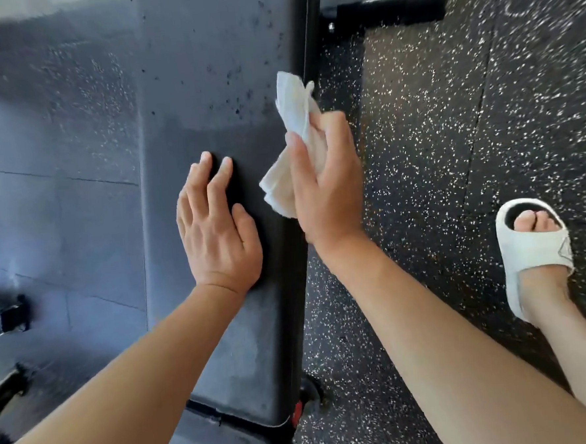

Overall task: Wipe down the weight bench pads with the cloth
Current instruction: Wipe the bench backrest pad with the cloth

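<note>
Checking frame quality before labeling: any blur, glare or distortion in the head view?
Head view: hands and cloth sharp; speckled floor smeared by motion blur toward the top right; bench pad has soft sheen, no hard glare; wide-angle bends the edges.

text: none legible | sandal (534, 258) emblem: perhaps a logo, unreadable

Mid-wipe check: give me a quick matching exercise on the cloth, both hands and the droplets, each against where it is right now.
Things:
1. cloth
2. left hand
3. right hand
4. droplets

Places:
A. flat on the bench pad
B. far part of the pad, beyond both hands
C. bunched in the right hand
D. at the pad's right edge, gripping

Pairs: 1-C, 2-A, 3-D, 4-B
</note>
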Tool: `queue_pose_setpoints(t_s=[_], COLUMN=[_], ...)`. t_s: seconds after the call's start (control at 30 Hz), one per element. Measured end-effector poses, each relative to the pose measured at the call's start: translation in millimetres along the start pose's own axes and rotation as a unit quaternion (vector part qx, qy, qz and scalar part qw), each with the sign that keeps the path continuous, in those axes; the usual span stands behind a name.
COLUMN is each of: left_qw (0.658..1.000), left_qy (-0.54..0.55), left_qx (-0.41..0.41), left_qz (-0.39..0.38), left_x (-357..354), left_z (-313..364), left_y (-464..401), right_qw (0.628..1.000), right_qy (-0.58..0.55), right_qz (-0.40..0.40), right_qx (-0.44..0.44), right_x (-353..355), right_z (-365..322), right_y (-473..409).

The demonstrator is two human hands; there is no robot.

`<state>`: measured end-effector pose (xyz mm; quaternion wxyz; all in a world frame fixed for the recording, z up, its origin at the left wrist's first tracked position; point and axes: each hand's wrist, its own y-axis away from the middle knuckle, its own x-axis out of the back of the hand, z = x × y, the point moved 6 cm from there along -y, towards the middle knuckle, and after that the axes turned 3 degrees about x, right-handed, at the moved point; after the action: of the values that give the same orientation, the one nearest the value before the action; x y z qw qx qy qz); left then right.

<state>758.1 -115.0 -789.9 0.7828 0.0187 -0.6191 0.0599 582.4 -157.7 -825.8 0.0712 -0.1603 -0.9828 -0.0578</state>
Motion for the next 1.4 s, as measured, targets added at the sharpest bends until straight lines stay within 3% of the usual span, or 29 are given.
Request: queue_pose_setpoints(t_s=[0.17,0.27,0.4,0.67,0.9,1.03,1.23,1.33,1.4], left_qw=[1.0,1.0,1.0,0.999,0.998,0.999,0.999,0.999,0.999], left_qy=[-0.007,-0.009,-0.018,-0.027,-0.026,-0.022,-0.013,-0.009,-0.005], left_qx=[0.012,0.015,0.015,0.025,0.032,0.027,0.029,0.025,0.023], left_qz=[-0.007,-0.013,-0.017,-0.033,-0.04,-0.037,-0.038,-0.03,-0.03], left_x=[-1.5,-1.5,-2.7,-2.6,-1.7,-1.1,-1.7,-0.4,-0.1], left_z=[-0.7,-0.6,-1.6,0.1,1.8,2.3,-0.4,-0.9,-1.0], left_y=[-3.9,-3.9,-4.7,-4.6,-6.3,-6.0,-5.8,-5.0,-4.8], right_qw=[0.995,0.993,0.993,0.999,0.993,0.97,0.891,0.85,0.853], right_qy=[-0.003,0.007,0.031,0.031,0.082,0.155,0.205,0.235,0.273], right_qz=[-0.093,-0.119,-0.112,0.014,-0.011,-0.1,-0.239,-0.25,-0.213], right_qx=[-0.021,-0.017,0.005,0.012,0.079,0.158,0.327,0.398,0.389], right_x=[12.1,16.4,7.3,-16.5,-15.4,-9.7,-3.0,-14.5,-27.3], right_z=[13.5,11.7,1.6,-19.5,-25.9,-25.3,-39.6,-53.2,-62.8], right_y=[109.7,131.4,71.3,-136.5,-146.7,-85.7,-36.9,-74.0,-113.2])
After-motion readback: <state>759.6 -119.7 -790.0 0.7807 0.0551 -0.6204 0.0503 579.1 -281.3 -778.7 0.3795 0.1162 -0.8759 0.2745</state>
